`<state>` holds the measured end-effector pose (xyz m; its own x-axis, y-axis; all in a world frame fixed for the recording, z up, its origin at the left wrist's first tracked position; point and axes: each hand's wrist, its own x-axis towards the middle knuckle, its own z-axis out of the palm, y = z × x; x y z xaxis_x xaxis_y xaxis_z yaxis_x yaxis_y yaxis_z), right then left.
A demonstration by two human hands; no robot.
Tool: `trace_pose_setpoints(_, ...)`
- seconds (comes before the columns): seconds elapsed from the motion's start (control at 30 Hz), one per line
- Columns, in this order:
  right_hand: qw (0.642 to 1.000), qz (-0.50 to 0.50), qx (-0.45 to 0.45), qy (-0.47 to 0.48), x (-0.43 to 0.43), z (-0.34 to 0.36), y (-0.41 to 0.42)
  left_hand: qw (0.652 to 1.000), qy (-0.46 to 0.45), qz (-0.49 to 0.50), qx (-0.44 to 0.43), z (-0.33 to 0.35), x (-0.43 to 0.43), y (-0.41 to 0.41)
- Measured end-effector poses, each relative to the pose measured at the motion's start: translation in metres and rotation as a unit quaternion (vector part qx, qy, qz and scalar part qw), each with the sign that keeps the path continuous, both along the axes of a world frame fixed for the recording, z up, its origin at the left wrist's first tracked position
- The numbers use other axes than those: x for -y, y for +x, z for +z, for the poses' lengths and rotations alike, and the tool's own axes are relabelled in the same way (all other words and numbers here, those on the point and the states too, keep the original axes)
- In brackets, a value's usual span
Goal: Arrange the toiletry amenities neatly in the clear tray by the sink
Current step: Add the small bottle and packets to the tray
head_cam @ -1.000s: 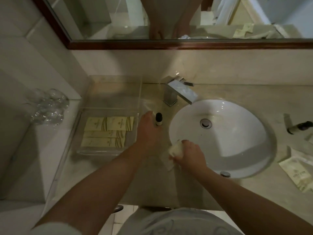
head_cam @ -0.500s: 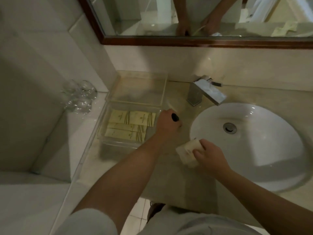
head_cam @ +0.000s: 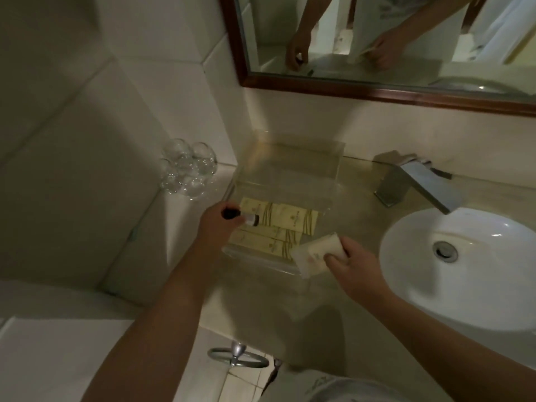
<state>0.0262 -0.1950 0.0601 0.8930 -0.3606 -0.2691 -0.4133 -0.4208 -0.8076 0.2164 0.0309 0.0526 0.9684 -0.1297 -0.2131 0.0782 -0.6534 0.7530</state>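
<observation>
A clear tray (head_cam: 298, 158) sits on the counter left of the sink, with several cream amenity packets (head_cam: 293, 220) lying flat in its near half. My left hand (head_cam: 216, 227) grips a small dark-capped bottle (head_cam: 240, 216) over the tray's left side, above the packets. My right hand (head_cam: 352, 264) holds a pale tube (head_cam: 316, 253) at the tray's near right corner, its flat end over the front rim.
The white sink (head_cam: 464, 271) and a square chrome faucet (head_cam: 417, 184) lie to the right. Upturned glasses (head_cam: 188, 169) stand on the ledge left of the tray. A mirror (head_cam: 391, 39) hangs above, and a towel ring (head_cam: 237, 356) below the counter edge.
My left hand has carried the bottle from the counter beside the faucet leftward over the tray. My right hand has moved the tube from the sink rim to the tray's near right corner.
</observation>
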Motion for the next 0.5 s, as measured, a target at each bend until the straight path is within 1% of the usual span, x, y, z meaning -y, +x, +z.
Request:
trace_pose_setpoints(0.17,0.999,-0.026,-0.026,0.032,-0.016,-0.001,0.034,0.997,-0.009,-0.067,-0.024,-0.022,-0.008,0.027)
trace_pose_setpoints(0.27,0.998,-0.055,-0.023,0.036,-0.02,-0.004,0.047,0.993,-0.012,-0.114,-0.015,-0.029,-0.004,0.035)
trace_pose_setpoints(0.4,0.996,-0.08,-0.032,0.03,-0.023,-0.008,0.061,0.983,0.023,-0.179,0.022,-0.032,-0.004,0.038)
trace_pose_setpoints(0.5,0.994,-0.086,-0.046,0.048,-0.024,-0.01,0.069,0.967,0.088,-0.233,0.056,-0.037,-0.007,0.04)
